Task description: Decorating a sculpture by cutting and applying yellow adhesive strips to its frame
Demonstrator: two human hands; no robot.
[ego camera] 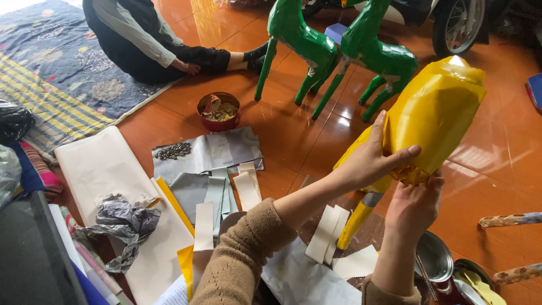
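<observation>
A yellow paper-covered animal figure stands tilted on the orange tiled floor, one yellow leg reaching down. My left hand is pressed flat against its side, fingers spread over the yellow paper. My right hand grips the figure from below, at a crumpled yellow edge. Both arms wear tan knit sleeves.
Two green paper animal figures stand behind. A red bowl of scraps, grey paper sheets, white strips, crumpled grey paper and a metal pot lie around. Another person sits on a mat at the far left. A motorbike wheel is behind.
</observation>
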